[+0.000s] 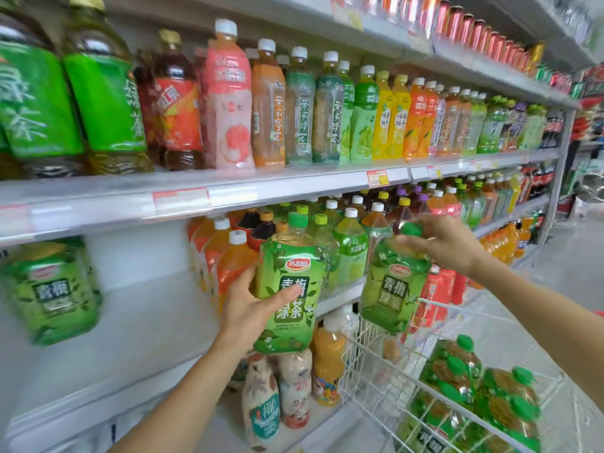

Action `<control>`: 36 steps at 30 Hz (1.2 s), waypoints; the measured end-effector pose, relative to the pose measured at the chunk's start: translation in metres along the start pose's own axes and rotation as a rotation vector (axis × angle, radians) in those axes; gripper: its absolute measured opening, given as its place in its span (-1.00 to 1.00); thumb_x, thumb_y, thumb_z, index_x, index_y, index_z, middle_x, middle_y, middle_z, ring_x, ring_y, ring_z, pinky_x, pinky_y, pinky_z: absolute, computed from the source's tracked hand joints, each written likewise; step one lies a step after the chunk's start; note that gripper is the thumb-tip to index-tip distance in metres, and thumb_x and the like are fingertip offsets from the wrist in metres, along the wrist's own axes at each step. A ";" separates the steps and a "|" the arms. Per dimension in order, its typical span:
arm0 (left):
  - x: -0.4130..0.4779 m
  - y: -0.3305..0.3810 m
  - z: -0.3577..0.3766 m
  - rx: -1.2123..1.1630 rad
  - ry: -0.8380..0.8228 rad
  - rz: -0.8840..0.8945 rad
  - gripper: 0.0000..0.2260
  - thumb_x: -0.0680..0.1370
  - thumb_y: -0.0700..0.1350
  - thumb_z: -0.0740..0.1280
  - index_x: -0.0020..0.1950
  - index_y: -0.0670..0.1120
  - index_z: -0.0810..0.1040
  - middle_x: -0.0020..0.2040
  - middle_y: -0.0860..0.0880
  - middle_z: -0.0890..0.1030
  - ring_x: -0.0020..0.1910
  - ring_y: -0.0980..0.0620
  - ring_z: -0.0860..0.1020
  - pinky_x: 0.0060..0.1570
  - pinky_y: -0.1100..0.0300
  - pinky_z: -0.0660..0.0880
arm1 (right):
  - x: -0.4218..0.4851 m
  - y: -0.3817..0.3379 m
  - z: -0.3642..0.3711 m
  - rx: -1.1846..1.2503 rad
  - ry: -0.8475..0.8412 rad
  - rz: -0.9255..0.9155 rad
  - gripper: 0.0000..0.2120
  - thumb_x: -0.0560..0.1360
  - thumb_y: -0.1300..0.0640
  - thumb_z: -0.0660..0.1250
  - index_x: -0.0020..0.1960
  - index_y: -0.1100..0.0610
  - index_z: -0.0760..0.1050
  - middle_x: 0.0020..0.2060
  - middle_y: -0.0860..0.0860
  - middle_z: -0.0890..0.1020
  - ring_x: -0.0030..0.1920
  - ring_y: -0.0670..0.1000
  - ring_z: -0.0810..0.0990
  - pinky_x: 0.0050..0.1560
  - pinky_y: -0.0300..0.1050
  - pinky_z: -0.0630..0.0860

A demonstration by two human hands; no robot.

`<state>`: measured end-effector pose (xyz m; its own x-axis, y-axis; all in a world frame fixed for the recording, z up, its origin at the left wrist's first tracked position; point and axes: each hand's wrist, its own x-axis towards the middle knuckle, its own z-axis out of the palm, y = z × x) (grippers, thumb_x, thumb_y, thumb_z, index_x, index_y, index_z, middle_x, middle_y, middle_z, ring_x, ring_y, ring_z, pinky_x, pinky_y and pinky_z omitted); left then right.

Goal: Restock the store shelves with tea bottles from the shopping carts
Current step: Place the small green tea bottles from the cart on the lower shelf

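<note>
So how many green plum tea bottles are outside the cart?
3: a shelved bottle far left, a second bottle in the left hand, a third bottle in the right hand. Others may be hidden.

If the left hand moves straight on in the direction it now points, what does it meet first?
The left hand grips a green tea bottle; beyond that, probably the orange bottles on the shelf, though depth is unclear.

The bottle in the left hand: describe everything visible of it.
The green tea bottle is clear plastic, with a green cap, yellowish tea showing at the shoulder and a green leaf-printed label bearing a red logo. It is held near upright in the air before the shelf. The left hand grips its lower side.
</note>
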<state>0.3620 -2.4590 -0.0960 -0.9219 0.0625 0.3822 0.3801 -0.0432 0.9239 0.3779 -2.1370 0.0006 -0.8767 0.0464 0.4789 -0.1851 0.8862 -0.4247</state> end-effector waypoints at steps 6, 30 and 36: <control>-0.040 0.022 -0.065 0.039 0.122 0.017 -0.53 0.20 -0.08 0.65 0.04 0.02 0.58 -0.14 0.12 0.72 -0.17 0.12 0.69 -0.28 0.28 0.59 | -0.002 -0.102 0.001 0.260 -0.027 -0.204 -0.65 0.42 -0.11 0.42 -0.05 0.19 0.56 -0.29 0.05 0.65 -0.31 0.06 0.58 -0.22 -0.15 0.51; -0.162 0.014 -0.231 0.196 0.580 -0.016 -0.34 0.11 0.11 0.59 0.15 -0.07 0.59 -0.05 -0.04 0.73 -0.07 -0.04 0.70 -0.16 0.09 0.64 | 0.051 -0.272 0.261 0.520 -0.035 -0.559 -0.67 0.49 -0.03 0.41 0.17 0.13 0.55 -0.09 0.09 0.69 -0.13 0.11 0.65 -0.07 0.12 0.59; -0.155 0.009 -0.232 0.193 0.607 -0.010 -0.37 0.12 0.07 0.58 0.13 -0.12 0.59 -0.06 -0.06 0.73 -0.09 -0.04 0.70 -0.22 0.17 0.62 | 0.078 -0.304 0.283 0.556 -0.213 -0.501 -0.57 0.48 0.00 0.43 0.29 0.13 0.50 0.07 0.15 0.68 0.06 0.13 0.66 0.11 0.14 0.58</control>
<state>0.4914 -2.6999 -0.1511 -0.7821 -0.5164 0.3487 0.3254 0.1388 0.9353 0.2400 -2.5330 -0.0503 -0.6859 -0.4376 0.5815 -0.7277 0.4141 -0.5467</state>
